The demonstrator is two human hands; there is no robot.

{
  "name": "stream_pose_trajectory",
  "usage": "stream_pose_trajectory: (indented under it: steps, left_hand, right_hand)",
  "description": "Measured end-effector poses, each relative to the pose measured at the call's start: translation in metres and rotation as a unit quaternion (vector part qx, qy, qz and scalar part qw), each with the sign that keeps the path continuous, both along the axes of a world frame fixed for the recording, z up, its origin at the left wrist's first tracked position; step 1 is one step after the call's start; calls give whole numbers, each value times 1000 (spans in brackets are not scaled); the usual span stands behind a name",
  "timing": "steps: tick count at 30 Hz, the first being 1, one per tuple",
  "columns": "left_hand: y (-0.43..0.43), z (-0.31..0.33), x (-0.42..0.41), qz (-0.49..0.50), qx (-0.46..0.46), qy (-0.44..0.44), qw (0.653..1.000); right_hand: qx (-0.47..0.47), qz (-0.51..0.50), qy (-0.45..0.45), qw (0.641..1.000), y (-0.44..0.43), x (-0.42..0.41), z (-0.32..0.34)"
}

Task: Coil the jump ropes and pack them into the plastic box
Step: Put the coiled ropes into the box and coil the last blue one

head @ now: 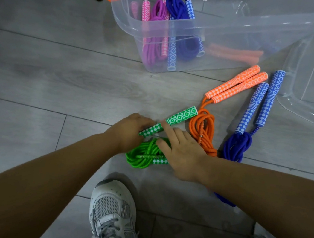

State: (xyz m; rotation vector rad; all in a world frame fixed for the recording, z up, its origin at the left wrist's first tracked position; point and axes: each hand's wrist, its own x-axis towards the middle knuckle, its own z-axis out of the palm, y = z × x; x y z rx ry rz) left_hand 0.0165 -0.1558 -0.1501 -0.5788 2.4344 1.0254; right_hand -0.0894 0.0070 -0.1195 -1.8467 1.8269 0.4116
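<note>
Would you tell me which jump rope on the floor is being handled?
The green rope: the left hand grips its handle; orange and blue lie rightward.

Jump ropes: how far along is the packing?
Done: a purple rope and a blue rope lie in the plastic box. In hand: left hand grips the green rope by its handle, right hand touches it. Left: orange rope and second blue rope on floor.

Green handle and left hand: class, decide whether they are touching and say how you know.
Touching. The head view shows the left hand curled round the narrow end of the green handle.
</note>
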Motion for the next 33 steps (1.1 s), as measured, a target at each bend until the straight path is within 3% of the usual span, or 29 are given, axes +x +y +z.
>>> stream_pose_trajectory:
  steps: [6,11,23,33]
  left_hand:
    - [-2,5,12,3,47,-21,999]
    - [8,14,16,6,75,-57,995]
    - [16,40,26,-108,-105,-109,983]
    - [9,70,42,-87,-137,-154,975]
  right_hand:
    - [-1,-28,13,1000,-3,-2,-7]
    - [-7,9,17,1000,-9,-11,-10]
    - [-2,67,24,997,-21,-2,-6]
    - [-23,69,41,997,-32,8,7]
